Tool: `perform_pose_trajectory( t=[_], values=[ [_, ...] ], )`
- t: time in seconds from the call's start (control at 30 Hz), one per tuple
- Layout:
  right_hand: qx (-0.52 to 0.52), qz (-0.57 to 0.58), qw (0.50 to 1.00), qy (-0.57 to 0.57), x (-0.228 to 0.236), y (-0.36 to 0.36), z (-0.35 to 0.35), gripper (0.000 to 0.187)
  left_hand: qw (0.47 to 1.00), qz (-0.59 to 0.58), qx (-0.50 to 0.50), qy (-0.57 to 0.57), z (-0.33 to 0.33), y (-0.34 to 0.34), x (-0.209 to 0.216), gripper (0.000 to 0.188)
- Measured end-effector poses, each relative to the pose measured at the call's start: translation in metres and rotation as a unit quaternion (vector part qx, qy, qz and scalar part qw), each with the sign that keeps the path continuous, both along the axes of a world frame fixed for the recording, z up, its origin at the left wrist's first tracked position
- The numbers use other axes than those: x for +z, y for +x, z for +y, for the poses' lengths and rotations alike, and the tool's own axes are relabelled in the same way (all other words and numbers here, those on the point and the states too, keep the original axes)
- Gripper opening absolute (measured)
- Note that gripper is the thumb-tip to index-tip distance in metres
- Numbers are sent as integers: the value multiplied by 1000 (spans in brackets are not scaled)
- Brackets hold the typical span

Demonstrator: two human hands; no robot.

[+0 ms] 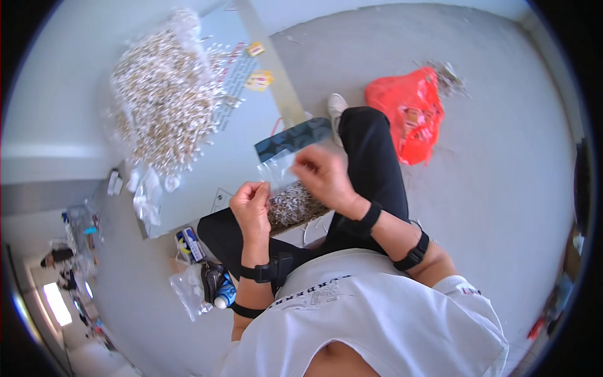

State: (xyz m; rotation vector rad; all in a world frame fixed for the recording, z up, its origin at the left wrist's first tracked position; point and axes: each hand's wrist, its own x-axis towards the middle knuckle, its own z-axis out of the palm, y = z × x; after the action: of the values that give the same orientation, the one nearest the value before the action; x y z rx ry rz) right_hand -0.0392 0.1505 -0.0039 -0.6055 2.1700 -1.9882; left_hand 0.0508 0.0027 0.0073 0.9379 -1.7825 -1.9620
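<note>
Two bare hands work above an open box with a brown edge (300,222) that sits at the lap, filled with short, pale, white-tipped sticks (292,206). The left hand (251,204) pinches the left side of a small, clear, thin plastic bag (276,168) between thumb and fingertips; the right hand (325,177), motion-blurred, has its fingers curled at the bag's right, and I cannot tell whether they grip anything. The film looks limp, so a steady left pinch and a light right touch should serve best, with the bag kept over the box so that stray sticks drop back in. A dark teal patterned panel (295,138) lies just beyond the bag and could catch its edge. Farther off, a large clear plastic sack heaped with similar sticks (163,94) spills across the pale grey tabletop (201,182), near two small yellow packets (259,80). Crumpled clear plastic (149,198) rests at the near-left corner, and a bright red plastic bag (411,113) lies on the floor, well apart, beyond the right knee.
</note>
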Motion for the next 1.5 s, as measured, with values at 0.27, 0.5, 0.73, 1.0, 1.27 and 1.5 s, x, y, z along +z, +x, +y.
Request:
perform_pose_trajectory(
  t=[0.27, 0.5, 0.73, 1.0, 1.27, 1.5],
  values=[
    [47, -149, 987, -30, -30, -4, 1, 18, 967, -44, -164, -191, 29, -28, -10, 17],
    [96, -379, 916, -87, -21, -19, 21, 13, 978, 0, -190, -90, 36, -41, -25, 14],
    [98, -382, 911, -120, -28, -24, 26, 15, 979, 30, -195, -43, 40, -54, -21, 17],
    [27, -148, 989, -7, -40, -40, 21, 13, 997, -12, -65, -47, 32, -59, -39, 16],
    [-6, -87, 995, 52, -33, -36, 29, 13, 917, 119, -236, -299, 32, -99, -30, 15],
    [-154, -588, 737, -294, -52, -61, 32, 16, 959, 43, -256, -111, 35, -175, -50, 5]
  ],
)
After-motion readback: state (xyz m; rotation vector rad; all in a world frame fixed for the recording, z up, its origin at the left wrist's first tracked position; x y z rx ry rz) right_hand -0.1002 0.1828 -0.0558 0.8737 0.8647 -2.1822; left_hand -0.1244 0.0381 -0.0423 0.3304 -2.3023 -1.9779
